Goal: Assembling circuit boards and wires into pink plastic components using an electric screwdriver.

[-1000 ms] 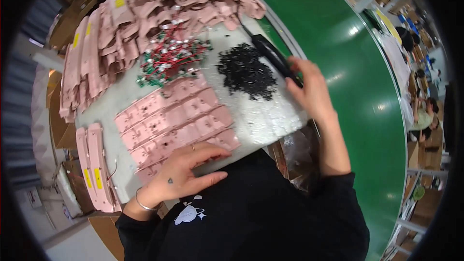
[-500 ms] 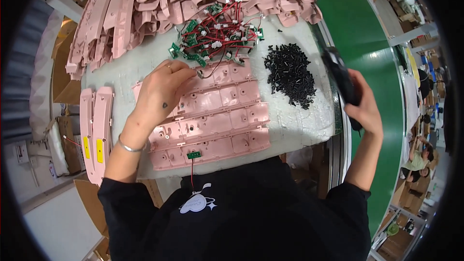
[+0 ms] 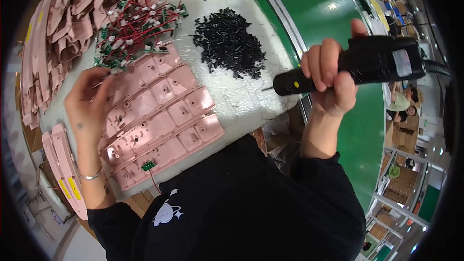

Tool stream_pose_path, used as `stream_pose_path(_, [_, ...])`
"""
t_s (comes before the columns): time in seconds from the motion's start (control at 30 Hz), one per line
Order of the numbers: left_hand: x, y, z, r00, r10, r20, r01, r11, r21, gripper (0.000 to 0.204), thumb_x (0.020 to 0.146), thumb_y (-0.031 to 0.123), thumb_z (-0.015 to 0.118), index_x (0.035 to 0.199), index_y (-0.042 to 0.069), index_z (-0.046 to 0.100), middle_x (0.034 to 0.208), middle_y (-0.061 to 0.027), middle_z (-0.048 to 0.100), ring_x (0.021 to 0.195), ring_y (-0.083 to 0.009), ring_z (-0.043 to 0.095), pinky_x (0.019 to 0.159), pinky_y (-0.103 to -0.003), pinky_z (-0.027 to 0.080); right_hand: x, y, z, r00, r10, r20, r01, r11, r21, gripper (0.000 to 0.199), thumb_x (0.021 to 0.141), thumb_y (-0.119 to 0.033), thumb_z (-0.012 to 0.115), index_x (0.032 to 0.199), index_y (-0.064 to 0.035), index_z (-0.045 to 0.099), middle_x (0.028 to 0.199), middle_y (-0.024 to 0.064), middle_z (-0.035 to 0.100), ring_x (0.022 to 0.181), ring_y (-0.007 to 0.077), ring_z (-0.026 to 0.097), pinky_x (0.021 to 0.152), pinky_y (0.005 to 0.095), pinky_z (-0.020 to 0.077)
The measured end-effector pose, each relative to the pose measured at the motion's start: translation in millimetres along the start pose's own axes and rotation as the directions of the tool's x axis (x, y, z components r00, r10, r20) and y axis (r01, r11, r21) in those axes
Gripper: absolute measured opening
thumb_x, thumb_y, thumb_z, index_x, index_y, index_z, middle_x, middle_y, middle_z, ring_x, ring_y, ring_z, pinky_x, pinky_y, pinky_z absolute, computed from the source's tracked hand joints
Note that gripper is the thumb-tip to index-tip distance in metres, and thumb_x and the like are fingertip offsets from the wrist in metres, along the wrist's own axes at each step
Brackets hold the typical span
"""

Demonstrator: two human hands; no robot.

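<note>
My right hand point(image 3: 333, 75) grips a black electric screwdriver point(image 3: 382, 60), held level with its bit pointing left, above the table's right edge. My left hand point(image 3: 89, 99) is closed in a pinch over the far left end of the row of pink plastic panels point(image 3: 179, 141). A small white connector shows by its fingertips; whatever the fingers hold is too small to make out. On the nearest panel lies a green circuit board point(image 3: 148, 166) with a red wire hanging off the near edge. Beyond my left hand is a heap of circuit boards with red wires point(image 3: 137, 29).
A pile of black screws point(image 3: 229, 43) lies right of the panels on the wrapped white tabletop point(image 3: 241, 104). More pink parts point(image 3: 58, 38) are stacked along the far left. Two pink strips point(image 3: 63, 169) with yellow labels lie near left. A green conveyor belt point(image 3: 338, 135) runs along the right.
The view has turned, shifting the table leftward. My right hand has swung the screwdriver from upright to level, bit leftward. My left hand stays near the panels' far left end, fingers still pinched.
</note>
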State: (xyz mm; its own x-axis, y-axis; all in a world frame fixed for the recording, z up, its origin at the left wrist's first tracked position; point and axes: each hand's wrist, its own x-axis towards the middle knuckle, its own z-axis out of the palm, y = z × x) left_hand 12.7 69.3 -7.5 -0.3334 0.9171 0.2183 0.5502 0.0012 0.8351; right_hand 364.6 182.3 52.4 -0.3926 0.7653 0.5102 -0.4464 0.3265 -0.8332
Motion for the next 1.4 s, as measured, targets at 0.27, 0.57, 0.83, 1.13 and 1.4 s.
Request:
stream_pose_path(0.27, [6.8, 6.7, -25.4, 0.985, -0.136, -0.104, 0.067, 0.865, -0.498, 0.025, 0.095, 0.008, 0.057, 0.119, 0.000, 0.057, 0.108, -0.0088, 0.063, 0.093, -0.0139, 0.062, 0.082, -0.026, 0.051, -2.1, 23.1, 5.5, 0.958, 0.004, -0.287, -0.006, 1.000, -0.007, 0.040, 0.079, -0.006, 0.061, 0.115, -0.0017, 0.044, 0.062, 0.0060, 0.050, 0.051, 0.0145, 0.048, 0.056, 0.0320, 0.0457])
stream_pose_path(0.57, [-0.8, 43.1, -18.0, 0.945, 0.319, -0.079, -0.229, 0.812, 0.538, 0.024, 0.089, -0.005, 0.059, 0.111, 0.000, 0.065, 0.105, -0.0094, 0.069, 0.092, -0.0157, 0.067, 0.081, -0.028, 0.052, -6.2, 38.8, 3.8, 0.928, 0.047, -0.369, -0.050, 0.999, 0.002, 0.038, 0.078, -0.002, 0.060, 0.112, 0.0002, 0.044, 0.064, 0.0072, 0.052, 0.052, 0.0151, 0.048, 0.056, 0.0316, 0.0451])
stream_pose_path(0.83, [-15.6, 45.3, -19.8, 0.889, 0.446, 0.108, -0.375, 0.572, 0.730, 0.021, 0.094, -0.004, 0.052, 0.112, -0.012, 0.058, 0.110, -0.0218, 0.064, 0.097, -0.0270, 0.066, 0.085, -0.034, 0.056, -11.4, 40.6, 3.0, 0.934, 0.045, -0.353, -0.057, 0.998, -0.022, 0.037, 0.078, -0.002, 0.059, 0.112, 0.0000, 0.044, 0.063, 0.0072, 0.050, 0.051, 0.0151, 0.047, 0.056, 0.0321, 0.0452])
stream_pose_path(1.13, [-40.3, 81.0, 2.9, 0.987, 0.156, -0.027, -0.158, 0.971, -0.179, 0.037, 0.087, -0.005, 0.057, 0.124, -0.003, 0.053, 0.104, -0.0211, 0.066, 0.079, -0.0223, 0.066, 0.071, -0.029, 0.054, -9.3, 27.5, 2.2, 0.951, -0.038, -0.308, 0.058, 0.997, 0.056, 0.039, 0.079, -0.003, 0.057, 0.115, -0.0024, 0.044, 0.062, 0.0062, 0.049, 0.050, 0.0146, 0.045, 0.056, 0.0325, 0.0447])
stream_pose_path(1.4, [-26.3, 69.9, 44.1, 0.839, 0.056, 0.542, -0.047, 0.998, -0.030, 0.025, 0.079, 0.001, 0.069, 0.104, 0.000, 0.066, 0.088, -0.0129, 0.068, 0.077, -0.0233, 0.068, 0.069, -0.029, 0.052, -17.5, 36.4, 4.9, 0.951, 0.008, -0.309, -0.012, 1.000, -0.013, 0.040, 0.079, -0.003, 0.059, 0.115, -0.0015, 0.043, 0.063, 0.0067, 0.051, 0.051, 0.0142, 0.046, 0.054, 0.0315, 0.0442])
